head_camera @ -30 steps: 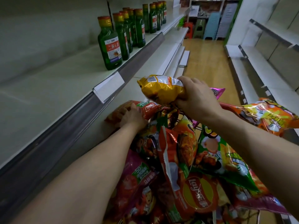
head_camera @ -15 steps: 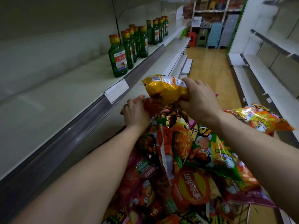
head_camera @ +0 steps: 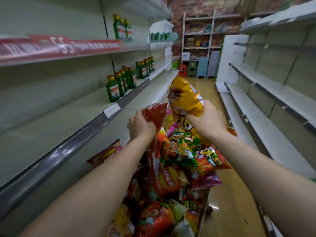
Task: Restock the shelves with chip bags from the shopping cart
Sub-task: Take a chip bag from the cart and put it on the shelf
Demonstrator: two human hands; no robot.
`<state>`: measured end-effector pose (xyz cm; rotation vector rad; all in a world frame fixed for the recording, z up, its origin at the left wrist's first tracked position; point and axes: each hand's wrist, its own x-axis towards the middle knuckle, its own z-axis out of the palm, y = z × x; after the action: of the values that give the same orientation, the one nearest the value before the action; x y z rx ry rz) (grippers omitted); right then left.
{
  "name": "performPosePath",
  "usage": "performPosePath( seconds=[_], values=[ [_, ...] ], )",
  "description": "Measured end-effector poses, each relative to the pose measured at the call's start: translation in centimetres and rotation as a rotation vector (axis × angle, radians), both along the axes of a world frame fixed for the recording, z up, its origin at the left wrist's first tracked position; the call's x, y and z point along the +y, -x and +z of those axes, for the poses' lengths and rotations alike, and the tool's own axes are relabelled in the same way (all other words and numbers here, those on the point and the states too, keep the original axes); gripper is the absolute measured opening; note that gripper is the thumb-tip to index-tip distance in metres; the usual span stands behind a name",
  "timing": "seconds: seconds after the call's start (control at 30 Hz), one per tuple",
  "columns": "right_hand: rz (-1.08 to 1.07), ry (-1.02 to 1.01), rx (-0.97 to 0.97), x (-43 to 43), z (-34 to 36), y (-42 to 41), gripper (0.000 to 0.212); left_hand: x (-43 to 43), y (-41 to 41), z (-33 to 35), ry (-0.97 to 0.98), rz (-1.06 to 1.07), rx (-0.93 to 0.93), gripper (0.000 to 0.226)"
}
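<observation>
The shopping cart below me is heaped with several chip bags (head_camera: 172, 175) in red, green, orange and purple. My left hand (head_camera: 140, 125) grips a red chip bag (head_camera: 156, 113) by its lower end, lifted above the pile. My right hand (head_camera: 207, 122) grips a yellow chip bag (head_camera: 185, 96), held upright and higher than the red one. Both bags hang over the cart, to the right of the left shelf (head_camera: 56, 117), whose near stretch is bare.
Green bottles (head_camera: 113, 88) stand in groups farther along the left shelf, with more on the shelf above (head_camera: 122, 29). A white price tag holder (head_camera: 112, 110) hangs on the shelf rail. White shelves (head_camera: 266, 103) line the right side. Stools (head_camera: 201, 67) stand at the aisle's end.
Both hands have risen from the pile. The left hand has lifted a red bag clear, and the right hand has tipped the yellow bag upright. My view has tilted up along the aisle.
</observation>
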<state>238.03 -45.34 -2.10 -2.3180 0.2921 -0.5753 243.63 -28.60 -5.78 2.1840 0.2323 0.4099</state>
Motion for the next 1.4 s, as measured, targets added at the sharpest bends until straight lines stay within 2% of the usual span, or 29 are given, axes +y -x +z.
performPosePath(
  seconds=[0.3, 0.43, 0.53, 0.63, 0.93, 1.2, 1.4],
  values=[
    [-0.094, -0.275, -0.050, -3.3, 3.9, 11.4, 0.056, -4.6, 11.6, 6.4, 0.097, -0.153, -0.268, 0.054],
    [-0.153, -0.337, -0.098, -5.0, 6.3, 16.4, 0.048, -7.3, 15.5, 8.3, 0.154, -0.278, -0.322, 0.054],
    [-0.229, -0.363, -0.119, -6.4, 8.1, 20.4, 0.062, -9.4, 17.9, 9.7, 0.180, -0.391, -0.361, 0.052],
    [-0.321, -0.366, -0.186, -7.4, 9.6, 24.4, 0.039, -11.6, 20.4, 11.2, 0.206, -0.507, -0.403, 0.052],
    [-0.680, -0.309, -0.300, -7.8, 11.3, 37.1, 0.075, -15.5, 30.2, 13.0, 0.314, -0.885, -0.500, 0.059],
    [-0.934, -0.285, -0.400, -7.3, 12.3, 50.9, 0.055, -18.8, 41.3, 13.8, 0.426, -1.196, -0.549, 0.062],
    [-1.139, -0.243, -0.469, -6.6, 13.2, 61.8, 0.061, -21.0, 51.5, 15.0, 0.488, -1.390, -0.603, 0.060]
  ],
)
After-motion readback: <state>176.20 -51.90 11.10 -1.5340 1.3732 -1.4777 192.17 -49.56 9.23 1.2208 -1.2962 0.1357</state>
